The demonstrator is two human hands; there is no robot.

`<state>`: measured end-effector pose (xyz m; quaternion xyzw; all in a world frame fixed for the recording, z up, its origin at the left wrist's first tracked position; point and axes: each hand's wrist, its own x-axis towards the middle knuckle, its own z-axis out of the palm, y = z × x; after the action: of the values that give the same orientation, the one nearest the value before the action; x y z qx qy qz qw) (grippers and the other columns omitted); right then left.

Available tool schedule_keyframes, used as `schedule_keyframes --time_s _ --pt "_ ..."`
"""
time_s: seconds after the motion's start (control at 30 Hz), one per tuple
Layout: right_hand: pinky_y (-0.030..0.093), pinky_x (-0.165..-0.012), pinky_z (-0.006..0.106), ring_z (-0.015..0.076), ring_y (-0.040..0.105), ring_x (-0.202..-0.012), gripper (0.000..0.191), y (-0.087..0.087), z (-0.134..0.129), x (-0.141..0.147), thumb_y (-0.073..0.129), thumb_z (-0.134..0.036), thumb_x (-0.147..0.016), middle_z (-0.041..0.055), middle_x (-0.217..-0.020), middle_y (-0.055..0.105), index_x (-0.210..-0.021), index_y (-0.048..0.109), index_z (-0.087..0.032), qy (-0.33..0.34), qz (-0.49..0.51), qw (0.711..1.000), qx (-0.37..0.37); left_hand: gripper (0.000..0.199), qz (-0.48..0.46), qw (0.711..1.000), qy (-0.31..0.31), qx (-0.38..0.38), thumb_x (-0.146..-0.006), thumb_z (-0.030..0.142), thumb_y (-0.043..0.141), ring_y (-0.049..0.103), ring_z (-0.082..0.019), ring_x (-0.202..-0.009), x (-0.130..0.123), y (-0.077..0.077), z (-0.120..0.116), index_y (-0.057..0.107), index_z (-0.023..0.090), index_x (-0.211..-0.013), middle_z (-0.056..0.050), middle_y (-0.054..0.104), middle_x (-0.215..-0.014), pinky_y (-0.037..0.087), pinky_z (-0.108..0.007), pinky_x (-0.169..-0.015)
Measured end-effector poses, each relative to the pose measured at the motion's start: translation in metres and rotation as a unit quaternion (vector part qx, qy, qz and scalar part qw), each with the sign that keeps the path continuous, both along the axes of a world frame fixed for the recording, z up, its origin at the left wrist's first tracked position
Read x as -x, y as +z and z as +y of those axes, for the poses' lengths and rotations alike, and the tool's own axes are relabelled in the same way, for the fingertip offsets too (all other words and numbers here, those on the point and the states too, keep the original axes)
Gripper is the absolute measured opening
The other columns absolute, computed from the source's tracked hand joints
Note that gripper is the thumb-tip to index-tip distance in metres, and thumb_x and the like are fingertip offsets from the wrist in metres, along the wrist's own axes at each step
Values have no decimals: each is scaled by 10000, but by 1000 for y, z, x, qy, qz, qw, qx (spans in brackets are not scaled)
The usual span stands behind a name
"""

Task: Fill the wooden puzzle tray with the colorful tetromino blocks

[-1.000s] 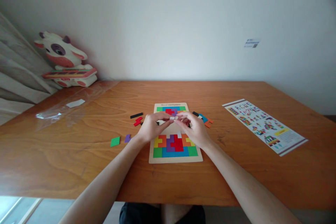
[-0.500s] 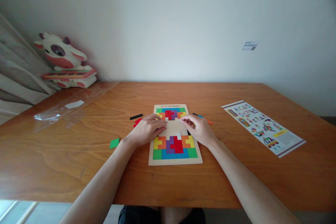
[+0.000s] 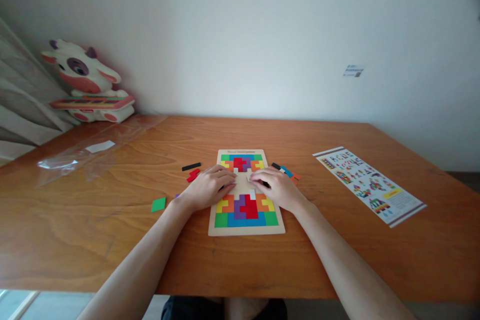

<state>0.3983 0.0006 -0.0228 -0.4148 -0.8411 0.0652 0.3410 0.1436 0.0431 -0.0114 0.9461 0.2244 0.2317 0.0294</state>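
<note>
A wooden puzzle board lies flat in front of me, with colourful block pieces fitted at its far and near ends and bare wood across the middle. My left hand rests over the board's left edge, fingers extended towards the middle and holding nothing visible. From the right side my right hand reaches over the board, thumb and fingers pinched at a small white puzzle piece, partly hidden by the fingertips. Another white piece sits beside the near red piece.
Left of the board lie a black strip, red pieces and a green square. Blue and orange pieces lie at the right. A printed sheet, clear plastic wrap and a cow toy keyboard are farther out.
My right hand has shifted left over the board with the white piece at its fingertips. My left hand stays about where it was. The view has turned slightly.
</note>
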Motion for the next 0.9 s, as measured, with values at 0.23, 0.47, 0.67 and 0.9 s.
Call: schedule_keyframes --time_s 0.23,0.47,0.67,0.9 --pt "542 -862 392 211 662 -953 198 4 -2 3 571 -214 -936 51 -1029 739 -1054 722 -265 -3 -55 998 -28 222 -6 1000 0 1 -974 252 491 636 -206 -1025 -1 3 -2 704 192 -983 -80 719 -1096 538 -365 -916" --pt "536 -845 393 210 676 -882 203 3 -3 2 601 -246 -909 79 -963 723 -1087 698 -247 -51 -78 995 -25 249 -3 1000 5 4 -984 260 471 630 -205 -1024 -1 3 -2 707 191 -1023 -81 719 -1098 540 -369 -915" --pt "522 -897 429 240 662 -975 245 5 -4 3 627 -221 -885 96 -1047 712 -1128 654 -225 -70 -85 994 3 251 -5 1000 5 8 -982 265 472 635 -204 -1022 -1 2 -1 708 196 -1034 -84 720 -1093 541 -365 -913" --pt "523 -877 425 231 658 -923 258 3 -1 4 647 -260 -890 86 -1018 704 -1147 667 -247 -73 -97 993 -6 213 -4 1000 11 19 -966 245 504 631 -210 -1035 0 2 -2 700 206 -1039 -73 716 -1110 533 -353 -911"
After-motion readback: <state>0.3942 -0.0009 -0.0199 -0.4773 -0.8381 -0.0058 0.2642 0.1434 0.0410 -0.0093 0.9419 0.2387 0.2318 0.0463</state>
